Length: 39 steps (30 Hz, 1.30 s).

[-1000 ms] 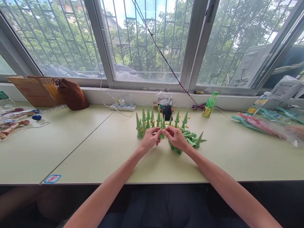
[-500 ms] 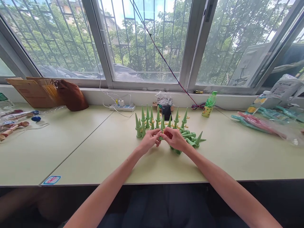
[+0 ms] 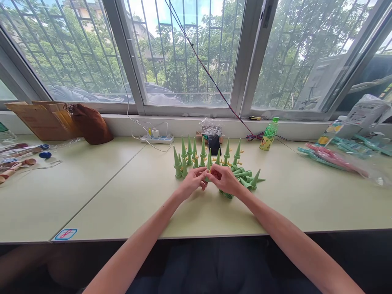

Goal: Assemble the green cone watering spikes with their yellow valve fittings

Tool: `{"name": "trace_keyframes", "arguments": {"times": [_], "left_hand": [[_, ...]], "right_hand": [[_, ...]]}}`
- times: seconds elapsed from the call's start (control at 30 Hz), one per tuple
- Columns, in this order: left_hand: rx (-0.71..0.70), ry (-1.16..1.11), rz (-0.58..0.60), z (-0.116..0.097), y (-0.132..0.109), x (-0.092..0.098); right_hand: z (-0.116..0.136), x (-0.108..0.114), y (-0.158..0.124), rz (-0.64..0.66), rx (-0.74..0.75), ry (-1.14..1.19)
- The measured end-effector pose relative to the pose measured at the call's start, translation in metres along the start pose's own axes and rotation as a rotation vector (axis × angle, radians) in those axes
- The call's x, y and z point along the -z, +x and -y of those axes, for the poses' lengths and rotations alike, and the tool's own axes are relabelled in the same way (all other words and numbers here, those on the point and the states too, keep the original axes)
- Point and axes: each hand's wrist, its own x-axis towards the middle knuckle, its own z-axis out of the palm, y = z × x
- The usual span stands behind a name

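My left hand (image 3: 193, 182) and my right hand (image 3: 224, 179) meet over the pale green table (image 3: 128, 192), both pinched on one green cone spike (image 3: 208, 164) that stands upright between their fingertips. Behind them several more green cone spikes (image 3: 190, 153) stand upright in a cluster, some with small yellow pegs. To the right of my right hand a pile of green cone spikes (image 3: 248, 179) lies on its side. The lower part of the held spike is hidden by my fingers.
A black phone (image 3: 214, 145) and a crinkled clear bag sit behind the spikes. A power strip (image 3: 157, 139), a green bottle (image 3: 267, 134), a brown pouch (image 3: 90, 122) and cardboard line the sill. Plastic-wrapped items lie at far right (image 3: 337, 161) and wooden toys at far left (image 3: 18, 159).
My hands have stayed together on the spike, the right fingers shifting slightly on it. The view has tilted a little; nothing else has moved.
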Motion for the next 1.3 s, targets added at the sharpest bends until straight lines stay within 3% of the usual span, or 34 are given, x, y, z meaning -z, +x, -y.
{"name": "trace_keyframes", "arguments": {"times": [0.73,1.3], "left_hand": [[-0.031,-0.043,-0.034,-0.0066,0.0002,-0.0071],[-0.027,-0.035,-0.037,-0.0104,-0.0028,-0.0095]], "right_hand": [[0.0026,-0.0011,0.0006,-0.094,-0.019,0.020],[0.0055,-0.0005,0.0001,-0.031,-0.019,0.049]]}}
